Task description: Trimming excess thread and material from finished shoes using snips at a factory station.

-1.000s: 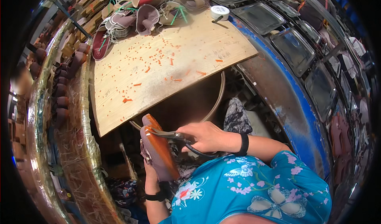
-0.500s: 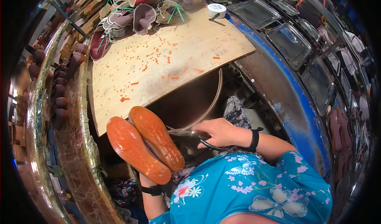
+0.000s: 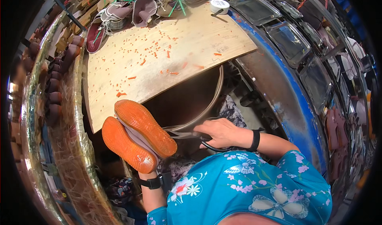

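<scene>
A pair of shoes with orange soles (image 3: pixel 145 127) is held up left of my lap, soles facing up. My left hand (image 3: pixel 146 176) grips the pair from beneath, its fingers hidden behind the soles. The two shoes lean against each other, with a strip of greyish upper between them. To their right, my right hand (image 3: pixel 225 133) is closed round scissors with a black handle (image 3: pixel 217 149). The blades point left toward the shoes and are partly blurred; a gap separates them from the soles.
A wooden board (image 3: pixel 131 59) ahead carries scattered orange trimmings. Several shoe uppers (image 3: pixel 144 10) with green ties and a round white tub (image 3: pixel 219 6) stand at its far edge. Below its near edge is a large round container (image 3: pixel 213 101). Racks with shoes flank both sides.
The shoes have moved slightly left and up, and have turned, showing more of the grey upper between the soles. My right hand and the scissors have barely moved.
</scene>
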`<state>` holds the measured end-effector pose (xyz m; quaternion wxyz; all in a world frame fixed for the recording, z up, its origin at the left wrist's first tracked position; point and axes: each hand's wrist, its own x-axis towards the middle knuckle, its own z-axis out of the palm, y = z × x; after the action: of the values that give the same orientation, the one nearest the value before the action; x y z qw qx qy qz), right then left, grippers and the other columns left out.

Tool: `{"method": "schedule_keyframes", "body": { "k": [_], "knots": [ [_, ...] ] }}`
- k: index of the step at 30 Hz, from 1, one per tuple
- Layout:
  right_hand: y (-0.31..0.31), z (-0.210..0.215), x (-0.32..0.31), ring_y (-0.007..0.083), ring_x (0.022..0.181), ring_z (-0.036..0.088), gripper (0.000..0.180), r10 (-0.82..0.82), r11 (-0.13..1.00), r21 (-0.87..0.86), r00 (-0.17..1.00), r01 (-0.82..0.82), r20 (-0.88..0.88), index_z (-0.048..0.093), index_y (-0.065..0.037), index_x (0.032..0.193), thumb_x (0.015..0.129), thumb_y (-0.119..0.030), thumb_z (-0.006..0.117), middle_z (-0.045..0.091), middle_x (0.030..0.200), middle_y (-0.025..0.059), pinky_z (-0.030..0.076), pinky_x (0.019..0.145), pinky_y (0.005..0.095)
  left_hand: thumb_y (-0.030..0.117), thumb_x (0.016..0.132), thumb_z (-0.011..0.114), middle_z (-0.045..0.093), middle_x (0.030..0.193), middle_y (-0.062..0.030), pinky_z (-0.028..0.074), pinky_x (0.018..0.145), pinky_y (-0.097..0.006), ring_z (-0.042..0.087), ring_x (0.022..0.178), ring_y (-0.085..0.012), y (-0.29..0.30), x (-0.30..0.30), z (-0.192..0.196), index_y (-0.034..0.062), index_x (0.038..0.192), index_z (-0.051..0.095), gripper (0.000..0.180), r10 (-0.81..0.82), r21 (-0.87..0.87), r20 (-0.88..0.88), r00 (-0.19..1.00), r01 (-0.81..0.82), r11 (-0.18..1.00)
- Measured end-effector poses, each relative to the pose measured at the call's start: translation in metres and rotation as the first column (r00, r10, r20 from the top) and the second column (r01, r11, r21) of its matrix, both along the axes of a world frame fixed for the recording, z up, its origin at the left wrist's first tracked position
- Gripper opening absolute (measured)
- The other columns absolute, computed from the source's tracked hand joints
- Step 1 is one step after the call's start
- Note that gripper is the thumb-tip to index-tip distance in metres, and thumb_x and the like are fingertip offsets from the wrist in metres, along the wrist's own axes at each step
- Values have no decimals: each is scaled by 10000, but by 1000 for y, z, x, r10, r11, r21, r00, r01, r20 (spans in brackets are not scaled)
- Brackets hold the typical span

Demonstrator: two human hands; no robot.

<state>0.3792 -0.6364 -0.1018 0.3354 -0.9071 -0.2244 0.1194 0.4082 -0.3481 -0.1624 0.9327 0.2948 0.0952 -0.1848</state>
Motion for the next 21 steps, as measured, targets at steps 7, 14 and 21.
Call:
{"method": "schedule_keyframes", "body": {
  "k": [7,14,21],
  "knots": [
    [11,5,12,316,820,604,504,-2,1000,24,998,1,66,571,-79,1100,713,-367,717,605,871,115,488,692,414,430,922,477,503,1272,-98,452,933,-432,505,1139,-259,-8,0,5,81,1332,374,548,35,-50,7,999,-34,998],
    [10,-8,12,339,712,613,417,50,999,-10,992,-49,113,585,-78,1067,766,-358,657,607,770,144,489,643,438,429,923,478,497,1281,-100,444,946,-449,499,1152,-269,-21,6,14,89,1336,372,546,91,-107,42,995,-86,990],
    [1,-22,3,371,775,605,411,21,998,59,992,-14,-125,580,-61,1051,786,-367,651,626,823,170,476,683,453,455,922,462,478,1305,-107,430,971,-473,488,1178,-289,-17,8,17,109,1357,349,567,48,-86,217,975,-30,996]
  ]
}}
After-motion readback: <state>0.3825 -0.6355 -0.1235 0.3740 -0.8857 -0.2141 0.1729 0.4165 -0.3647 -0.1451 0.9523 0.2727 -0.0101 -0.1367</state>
